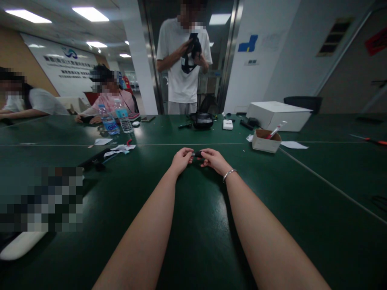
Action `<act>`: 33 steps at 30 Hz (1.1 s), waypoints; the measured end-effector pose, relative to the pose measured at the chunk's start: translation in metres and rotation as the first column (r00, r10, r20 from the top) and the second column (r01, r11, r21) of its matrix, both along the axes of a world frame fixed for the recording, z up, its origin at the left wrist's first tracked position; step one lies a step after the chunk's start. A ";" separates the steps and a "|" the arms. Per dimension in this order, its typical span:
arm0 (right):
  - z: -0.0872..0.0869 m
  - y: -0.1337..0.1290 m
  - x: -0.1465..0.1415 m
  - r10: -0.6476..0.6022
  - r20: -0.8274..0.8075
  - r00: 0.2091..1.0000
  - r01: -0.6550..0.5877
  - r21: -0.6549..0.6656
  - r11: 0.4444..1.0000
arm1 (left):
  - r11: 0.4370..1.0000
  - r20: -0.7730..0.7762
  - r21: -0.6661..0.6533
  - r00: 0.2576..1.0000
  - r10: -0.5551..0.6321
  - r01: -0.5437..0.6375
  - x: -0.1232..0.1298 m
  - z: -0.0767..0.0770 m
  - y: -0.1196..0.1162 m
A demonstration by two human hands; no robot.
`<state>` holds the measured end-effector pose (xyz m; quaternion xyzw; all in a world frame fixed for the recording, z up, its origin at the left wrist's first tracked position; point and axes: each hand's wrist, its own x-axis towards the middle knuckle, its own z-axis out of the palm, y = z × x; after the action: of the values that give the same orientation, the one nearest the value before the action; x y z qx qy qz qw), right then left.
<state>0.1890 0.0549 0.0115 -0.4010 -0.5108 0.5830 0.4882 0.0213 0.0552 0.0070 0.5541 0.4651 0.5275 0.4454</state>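
Both hands meet over the green table (193,225), a little beyond its middle. A small black object (198,154) with a greyish left end is held between them, and its kind is too small to make out. My left hand (181,162) pinches the left end between thumb and fingers. On the other end the fingertips of my right hand (216,161) are closed, with a silver bracelet (229,175) at that wrist. The fingers partly cover the object.
Ahead stand a small open carton (266,141), a white box (279,114), a black case (202,120) and a white gadget (227,124). Two water bottles (123,117) and crumpled paper (119,150) are left. A screwdriver (376,141) lies far right. Several people are around the table.
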 end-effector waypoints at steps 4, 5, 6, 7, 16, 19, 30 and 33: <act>0.001 -0.001 0.000 -0.006 0.012 1.000 0.006 0.000 1.000 | 1.000 0.012 -0.015 1.000 -0.004 0.004 0.000 -0.002 0.002; 0.001 -0.001 0.000 -0.004 0.015 1.000 0.004 0.001 1.000 | 1.000 0.001 -0.015 1.000 -0.001 0.001 0.000 -0.003 0.002; 0.001 -0.001 0.000 0.001 0.017 1.000 -0.001 0.002 1.000 | 1.000 -0.010 0.001 1.000 0.001 -0.001 0.000 -0.003 0.002; 0.001 -0.001 0.000 0.005 0.017 1.000 -0.005 0.001 1.000 | 1.000 -0.016 0.024 1.000 0.000 0.000 0.000 -0.003 0.002; 0.001 -0.001 0.001 -0.011 0.013 1.000 0.011 0.004 1.000 | 0.998 0.000 0.008 0.998 -0.066 0.066 0.002 0.000 -0.001; 0.001 -0.001 0.001 -0.005 0.016 1.000 0.005 0.004 1.000 | 0.998 -0.020 -0.024 0.998 -0.059 0.059 0.003 0.001 -0.002; 0.006 -0.004 0.001 0.007 0.025 1.000 -0.007 -0.014 1.000 | 0.999 -0.020 -0.009 0.999 -0.043 0.042 0.001 0.001 -0.001; 0.005 -0.003 0.001 0.014 0.028 1.000 -0.014 -0.015 1.000 | 0.997 -0.062 -0.041 0.996 -0.062 0.060 0.001 0.002 -0.002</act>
<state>0.1896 0.0520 0.0165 -0.4093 -0.5159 0.5845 0.4739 0.0227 0.0536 0.0088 0.5757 0.4720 0.4865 0.4572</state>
